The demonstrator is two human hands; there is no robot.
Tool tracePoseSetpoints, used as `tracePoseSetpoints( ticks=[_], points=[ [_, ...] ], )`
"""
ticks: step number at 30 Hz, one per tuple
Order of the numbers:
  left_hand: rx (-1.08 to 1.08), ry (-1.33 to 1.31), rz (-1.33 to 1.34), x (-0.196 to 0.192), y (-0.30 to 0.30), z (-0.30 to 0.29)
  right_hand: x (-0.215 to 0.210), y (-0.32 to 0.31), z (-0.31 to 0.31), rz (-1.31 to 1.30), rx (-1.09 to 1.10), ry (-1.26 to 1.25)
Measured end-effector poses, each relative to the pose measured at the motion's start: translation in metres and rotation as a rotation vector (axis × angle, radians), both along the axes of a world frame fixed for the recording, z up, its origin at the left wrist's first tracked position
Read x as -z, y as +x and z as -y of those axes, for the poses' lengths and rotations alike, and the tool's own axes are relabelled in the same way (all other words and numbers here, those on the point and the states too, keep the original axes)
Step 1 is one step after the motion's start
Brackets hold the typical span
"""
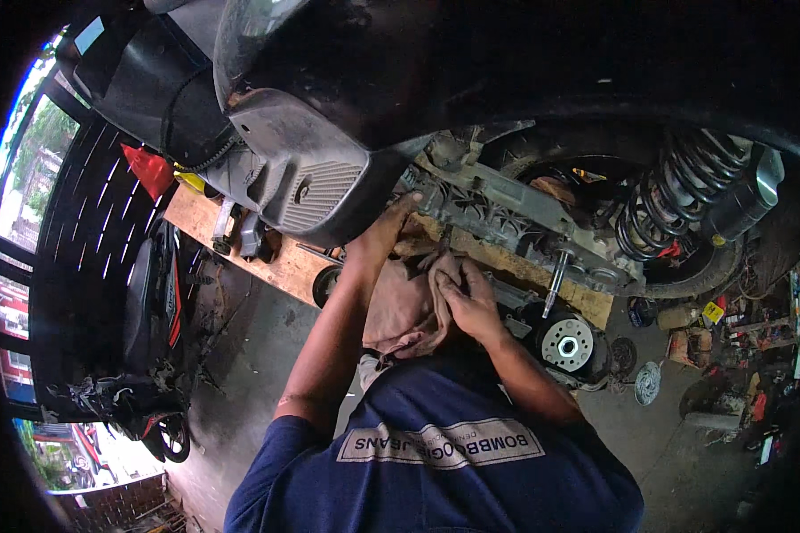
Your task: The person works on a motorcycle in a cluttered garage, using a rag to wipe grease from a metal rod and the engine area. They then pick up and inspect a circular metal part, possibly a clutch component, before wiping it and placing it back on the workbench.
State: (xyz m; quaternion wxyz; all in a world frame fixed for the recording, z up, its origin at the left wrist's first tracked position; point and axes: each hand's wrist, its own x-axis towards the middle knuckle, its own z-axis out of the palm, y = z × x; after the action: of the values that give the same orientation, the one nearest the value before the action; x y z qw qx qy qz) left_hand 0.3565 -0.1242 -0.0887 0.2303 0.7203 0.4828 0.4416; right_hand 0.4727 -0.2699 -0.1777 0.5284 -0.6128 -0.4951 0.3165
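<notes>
In my right hand (474, 306) is a brownish-pink rag (400, 306), pinched between the thumb and fingers. The cloth hangs below the scooter's metal engine casing (493, 213), which lies open along its side. My left hand (384, 233) reaches up to the front end of this casing and touches it. Most of its fingers are hidden or dark, so their grip is unclear. A bare metal shaft (556, 284) sticks out of the casing to the right of my right hand. Near it lies a round metal part with holes and a central nut (566, 345).
The scooter's grey footrest panel (316, 173) overhangs my left hand. A coil spring shock absorber (680, 200) stands at the rear wheel. A wooden board (204, 222) runs under the scooter. Loose parts (684, 346) lie on the floor at right; another motorbike (156, 311) stands left.
</notes>
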Motion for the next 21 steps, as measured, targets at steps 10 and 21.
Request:
tracePoseSetpoints(
  ticks=[10, 21],
  points=[
    [0.057, -0.006, 0.165, 0.008, -0.016, -0.007, -0.010, -0.022, -0.077, -0.116, 0.069, 0.131],
    [0.110, -0.189, 0.393, 0.026, -0.015, -0.023, -0.011, -0.028, -0.120, -0.482, 0.136, 0.157]
  ],
)
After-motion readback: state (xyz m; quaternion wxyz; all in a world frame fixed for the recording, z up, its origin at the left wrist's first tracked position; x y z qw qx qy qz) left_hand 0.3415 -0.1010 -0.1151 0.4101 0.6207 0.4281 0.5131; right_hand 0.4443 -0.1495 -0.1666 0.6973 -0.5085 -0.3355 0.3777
